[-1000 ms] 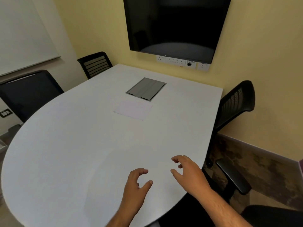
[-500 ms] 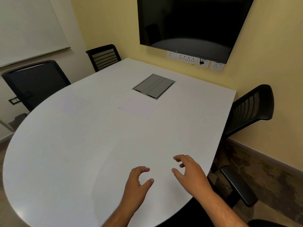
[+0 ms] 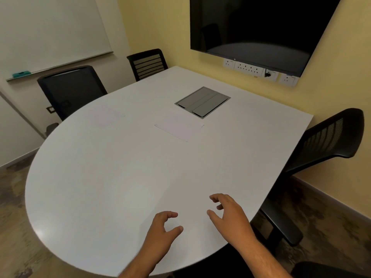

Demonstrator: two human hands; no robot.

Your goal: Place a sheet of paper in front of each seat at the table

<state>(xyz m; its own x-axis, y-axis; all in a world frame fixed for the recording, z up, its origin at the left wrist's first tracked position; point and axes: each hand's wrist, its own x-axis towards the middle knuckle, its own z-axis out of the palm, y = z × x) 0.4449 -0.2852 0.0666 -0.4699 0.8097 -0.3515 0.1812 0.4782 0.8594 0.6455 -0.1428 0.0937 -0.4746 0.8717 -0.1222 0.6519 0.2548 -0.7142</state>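
A stack of white paper (image 3: 179, 126) lies near the middle of the white table (image 3: 100, 187), just in front of a grey cable hatch (image 3: 202, 102). A single faint sheet (image 3: 107, 117) lies at the left side, in front of the big black chair (image 3: 70, 89). My left hand (image 3: 160, 233) and my right hand (image 3: 228, 215) hover over the near edge of the table, fingers curled and apart, holding nothing. Both are well short of the stack.
A slatted black chair (image 3: 147, 63) stands at the far left corner and a mesh chair (image 3: 321, 149) at the right side. Another chair (image 3: 329, 269) shows at the bottom right. A dark screen (image 3: 259, 27) and sockets hang on the yellow wall; a whiteboard (image 3: 46, 29) is at the left.
The view has swung a little left and pulled back, so the table and chairs shifted right in frame. Both hands stay in nearly the same pose over the near edge.
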